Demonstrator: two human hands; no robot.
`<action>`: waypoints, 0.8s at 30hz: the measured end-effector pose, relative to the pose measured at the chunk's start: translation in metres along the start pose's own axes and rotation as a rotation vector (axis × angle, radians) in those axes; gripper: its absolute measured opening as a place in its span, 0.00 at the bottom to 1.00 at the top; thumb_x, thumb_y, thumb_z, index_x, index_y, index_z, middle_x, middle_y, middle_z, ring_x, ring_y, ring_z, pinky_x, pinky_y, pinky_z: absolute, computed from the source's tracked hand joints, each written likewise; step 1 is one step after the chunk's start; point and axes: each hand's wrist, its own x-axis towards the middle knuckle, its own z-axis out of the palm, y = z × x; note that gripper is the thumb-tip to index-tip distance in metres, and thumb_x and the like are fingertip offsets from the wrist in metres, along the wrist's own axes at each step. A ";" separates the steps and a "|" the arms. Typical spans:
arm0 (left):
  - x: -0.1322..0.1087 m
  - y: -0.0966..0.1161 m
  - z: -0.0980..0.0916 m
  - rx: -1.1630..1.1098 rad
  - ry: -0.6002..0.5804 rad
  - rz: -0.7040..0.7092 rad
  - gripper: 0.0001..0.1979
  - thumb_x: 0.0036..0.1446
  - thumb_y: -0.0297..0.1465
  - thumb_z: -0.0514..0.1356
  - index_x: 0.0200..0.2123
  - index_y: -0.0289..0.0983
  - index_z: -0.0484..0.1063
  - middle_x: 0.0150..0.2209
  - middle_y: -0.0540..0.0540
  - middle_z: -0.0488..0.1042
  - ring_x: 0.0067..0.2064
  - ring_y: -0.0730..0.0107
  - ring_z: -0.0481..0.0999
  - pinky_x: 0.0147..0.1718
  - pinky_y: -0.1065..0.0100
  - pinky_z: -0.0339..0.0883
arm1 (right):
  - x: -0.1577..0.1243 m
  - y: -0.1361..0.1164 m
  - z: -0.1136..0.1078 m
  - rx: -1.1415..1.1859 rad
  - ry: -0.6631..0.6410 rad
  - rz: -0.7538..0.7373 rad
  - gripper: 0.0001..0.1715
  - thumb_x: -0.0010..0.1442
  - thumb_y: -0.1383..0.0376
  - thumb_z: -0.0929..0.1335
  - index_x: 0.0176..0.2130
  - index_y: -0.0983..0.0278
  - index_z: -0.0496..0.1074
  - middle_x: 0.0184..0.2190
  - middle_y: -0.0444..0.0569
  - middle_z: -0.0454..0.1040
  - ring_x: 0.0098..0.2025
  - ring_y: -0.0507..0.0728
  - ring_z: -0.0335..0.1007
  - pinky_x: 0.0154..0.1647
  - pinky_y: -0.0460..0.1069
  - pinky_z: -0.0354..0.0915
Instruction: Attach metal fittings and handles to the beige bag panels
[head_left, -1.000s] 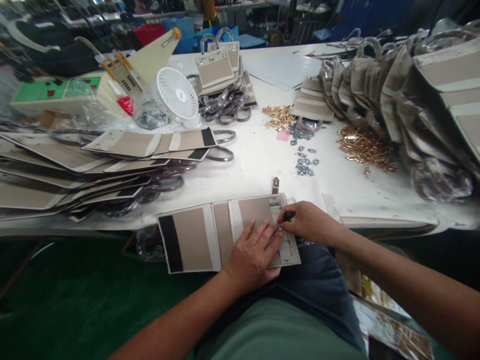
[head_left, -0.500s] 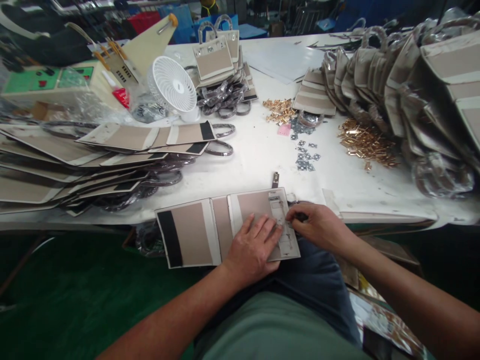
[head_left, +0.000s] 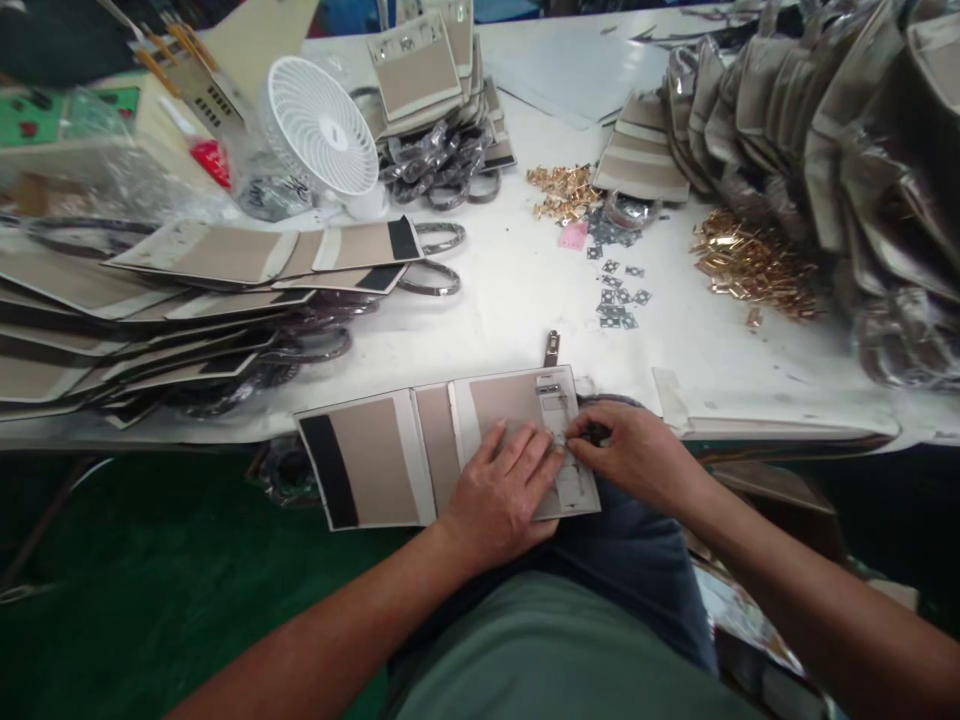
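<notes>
A beige bag panel [head_left: 375, 460] with a black strip at its left end lies across my lap at the table's front edge. My left hand [head_left: 501, 488] rests on it, fingers spread flat, close to the pale reinforced strip [head_left: 576, 485] at the right end. Thumb and forefinger of my right hand [head_left: 634, 445] are pinched together over that strip, touching the panel beside my left fingertips. Whatever they pinch is too small to make out; something dark shows inside the curled fingers. A dark tab with a metal clasp [head_left: 552, 347] sticks out beyond the panel's far edge.
Stacked bag panels with wrapped handles [head_left: 217, 262] lie left, more bags [head_left: 780, 110] at right. Gold fittings form two piles [head_left: 750, 265]. Small grey metal plates [head_left: 616, 300] lie scattered mid-table, near a pink piece [head_left: 573, 236]. A white fan [head_left: 322, 125] stands at back left.
My right fingertips have shifted slightly left, further onto the strip. My left hand stays on the panel. The whole view has tilted down a little.
</notes>
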 end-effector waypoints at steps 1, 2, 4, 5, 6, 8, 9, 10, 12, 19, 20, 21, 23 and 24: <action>0.000 0.000 0.000 0.002 -0.003 0.003 0.35 0.64 0.48 0.61 0.68 0.33 0.67 0.68 0.36 0.68 0.71 0.47 0.63 0.73 0.43 0.48 | 0.000 0.000 -0.001 0.015 -0.007 0.012 0.04 0.59 0.66 0.71 0.33 0.59 0.80 0.34 0.44 0.80 0.38 0.57 0.75 0.40 0.49 0.64; 0.001 -0.001 0.000 0.004 -0.007 0.003 0.35 0.64 0.48 0.61 0.67 0.33 0.68 0.68 0.37 0.68 0.71 0.47 0.63 0.73 0.43 0.49 | 0.001 -0.001 -0.001 0.026 -0.012 0.025 0.04 0.59 0.66 0.71 0.33 0.59 0.80 0.34 0.44 0.80 0.38 0.57 0.75 0.40 0.49 0.64; 0.002 -0.001 -0.002 0.003 -0.018 0.001 0.34 0.64 0.48 0.61 0.67 0.34 0.68 0.68 0.37 0.68 0.71 0.47 0.63 0.73 0.43 0.49 | 0.001 -0.002 -0.002 0.032 -0.016 0.040 0.04 0.59 0.66 0.72 0.33 0.59 0.80 0.34 0.44 0.80 0.38 0.57 0.75 0.40 0.49 0.64; 0.003 -0.001 -0.003 0.001 -0.024 0.000 0.34 0.65 0.47 0.60 0.67 0.34 0.68 0.68 0.37 0.68 0.70 0.47 0.63 0.73 0.43 0.49 | 0.001 -0.003 -0.002 0.027 -0.017 0.044 0.04 0.59 0.66 0.72 0.33 0.59 0.80 0.34 0.44 0.80 0.39 0.57 0.75 0.41 0.50 0.64; 0.004 -0.002 -0.003 -0.001 -0.030 -0.001 0.34 0.65 0.47 0.60 0.67 0.33 0.68 0.68 0.37 0.68 0.70 0.47 0.63 0.73 0.42 0.49 | 0.002 -0.003 -0.002 0.019 -0.017 0.046 0.04 0.59 0.66 0.72 0.33 0.59 0.80 0.34 0.44 0.80 0.39 0.58 0.75 0.41 0.50 0.64; 0.005 -0.002 -0.005 -0.004 -0.043 -0.002 0.34 0.64 0.46 0.60 0.67 0.33 0.67 0.68 0.36 0.68 0.70 0.47 0.63 0.73 0.42 0.49 | 0.002 -0.004 -0.002 -0.003 -0.015 0.050 0.03 0.58 0.66 0.72 0.33 0.59 0.80 0.35 0.44 0.80 0.39 0.58 0.75 0.40 0.50 0.64; 0.005 -0.001 -0.005 -0.005 -0.047 -0.002 0.34 0.64 0.46 0.60 0.67 0.32 0.67 0.68 0.36 0.68 0.70 0.47 0.63 0.73 0.42 0.49 | 0.002 -0.004 -0.002 -0.013 -0.013 0.052 0.03 0.58 0.66 0.72 0.33 0.59 0.80 0.35 0.44 0.80 0.39 0.58 0.75 0.40 0.50 0.64; 0.005 -0.001 -0.005 -0.004 -0.045 -0.001 0.34 0.64 0.46 0.60 0.67 0.32 0.67 0.68 0.36 0.68 0.70 0.47 0.64 0.72 0.42 0.49 | 0.002 -0.004 -0.002 -0.020 -0.011 0.055 0.03 0.58 0.66 0.72 0.33 0.59 0.80 0.35 0.44 0.80 0.39 0.58 0.75 0.40 0.50 0.64; 0.005 0.000 -0.005 0.001 -0.033 0.003 0.34 0.63 0.46 0.61 0.66 0.32 0.68 0.67 0.36 0.69 0.69 0.47 0.64 0.72 0.42 0.50 | 0.003 -0.005 -0.002 -0.021 -0.009 0.059 0.04 0.58 0.65 0.72 0.33 0.59 0.80 0.35 0.45 0.80 0.38 0.58 0.75 0.40 0.50 0.64; 0.001 0.001 -0.005 -0.022 0.027 -0.022 0.34 0.63 0.46 0.61 0.67 0.33 0.67 0.67 0.36 0.69 0.69 0.48 0.65 0.73 0.45 0.50 | -0.010 -0.006 -0.007 0.120 0.005 0.054 0.06 0.58 0.65 0.71 0.33 0.60 0.81 0.32 0.44 0.81 0.36 0.57 0.75 0.39 0.49 0.64; 0.002 0.001 -0.007 -0.029 0.026 -0.023 0.35 0.63 0.47 0.61 0.68 0.33 0.66 0.67 0.36 0.70 0.69 0.47 0.65 0.73 0.45 0.51 | -0.014 -0.006 -0.009 0.191 0.007 0.066 0.06 0.58 0.64 0.71 0.33 0.60 0.81 0.32 0.44 0.81 0.36 0.57 0.75 0.39 0.49 0.65; 0.002 0.000 -0.009 -0.037 0.018 -0.025 0.37 0.63 0.48 0.62 0.68 0.33 0.65 0.66 0.36 0.70 0.69 0.47 0.66 0.73 0.45 0.51 | -0.019 -0.006 -0.012 0.272 0.013 0.081 0.07 0.58 0.62 0.71 0.34 0.61 0.81 0.31 0.44 0.81 0.35 0.56 0.75 0.39 0.49 0.65; 0.005 0.000 -0.013 -0.052 -0.006 -0.028 0.38 0.62 0.49 0.63 0.68 0.34 0.65 0.66 0.37 0.70 0.68 0.47 0.66 0.72 0.46 0.52 | -0.026 -0.003 -0.021 0.405 0.045 0.129 0.11 0.59 0.58 0.71 0.37 0.62 0.82 0.29 0.44 0.80 0.32 0.55 0.73 0.35 0.48 0.65; 0.008 0.000 -0.015 -0.058 -0.017 -0.031 0.39 0.61 0.49 0.64 0.68 0.34 0.65 0.66 0.37 0.71 0.68 0.47 0.67 0.72 0.46 0.52 | -0.028 -0.001 -0.026 0.439 0.078 0.156 0.14 0.58 0.56 0.72 0.38 0.63 0.82 0.27 0.44 0.79 0.29 0.55 0.71 0.32 0.48 0.64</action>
